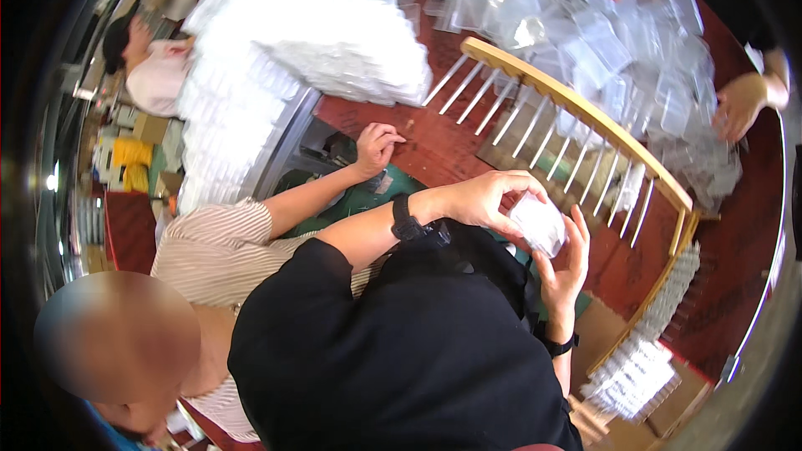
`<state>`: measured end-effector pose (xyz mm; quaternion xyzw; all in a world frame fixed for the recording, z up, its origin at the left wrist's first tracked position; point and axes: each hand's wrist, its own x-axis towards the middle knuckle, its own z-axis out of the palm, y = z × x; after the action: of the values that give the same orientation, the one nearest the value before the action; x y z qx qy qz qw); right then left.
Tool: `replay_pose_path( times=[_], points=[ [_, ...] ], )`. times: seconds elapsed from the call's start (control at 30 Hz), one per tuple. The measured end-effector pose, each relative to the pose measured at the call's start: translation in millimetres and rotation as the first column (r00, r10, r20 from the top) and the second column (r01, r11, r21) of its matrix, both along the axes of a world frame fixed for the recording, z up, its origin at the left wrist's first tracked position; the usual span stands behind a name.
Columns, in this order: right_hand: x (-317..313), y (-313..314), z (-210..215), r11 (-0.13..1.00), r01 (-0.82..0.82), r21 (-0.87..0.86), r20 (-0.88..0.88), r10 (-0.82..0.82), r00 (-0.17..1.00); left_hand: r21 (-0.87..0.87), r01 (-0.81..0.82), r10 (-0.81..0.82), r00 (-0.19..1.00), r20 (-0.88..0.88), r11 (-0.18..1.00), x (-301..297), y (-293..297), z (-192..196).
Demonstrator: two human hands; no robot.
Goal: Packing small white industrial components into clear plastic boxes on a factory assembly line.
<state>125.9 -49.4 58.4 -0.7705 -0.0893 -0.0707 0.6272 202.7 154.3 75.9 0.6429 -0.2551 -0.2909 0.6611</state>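
Between my two hands is a small clear plastic box (539, 224), whitish with glare, tilted above my lap. My left hand (489, 200), its wrist in a black watch, pinches the upper left side of the box with thumb and fingers. My right hand (568, 266) holds the lower right side, fingers bent along its edge. What the box contains, if anything, cannot be made out. Just beyond my hands stands a wooden rack (576, 104) with a row of thin pale rods pointing toward me.
A heap of loose clear plastic boxes (597, 42) covers the far right of the red table (443, 146). White stacked packs (292, 25) rise at the far left. At my left a co-worker's hand (380, 150) rests near the table edge; another person's hands (739, 104) are at the right.
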Motion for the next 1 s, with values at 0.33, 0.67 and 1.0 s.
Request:
replay_pose_path(
  times=[0.33, 0.67, 1.0],
  points=[
    [19, -1, -18, 0.932, -0.338, -0.134, -0.116, 0.324, 0.939, -0.367, -0.656, 0.733, 0.669, 0.122, 0.659, -2, 88, 49],
    [31, 6, -6, 0.869, -0.452, -0.202, -0.094, 0.442, 0.892, -0.395, -0.906, 0.526, -0.413, 0.744, -0.153, 37, 173, 77],
    [31, 6, -12, 0.800, -0.522, -0.297, -0.067, 0.527, 0.847, -0.303, -0.862, 0.358, -0.456, 0.815, -0.406, 77, 277, 43]
  ],
)
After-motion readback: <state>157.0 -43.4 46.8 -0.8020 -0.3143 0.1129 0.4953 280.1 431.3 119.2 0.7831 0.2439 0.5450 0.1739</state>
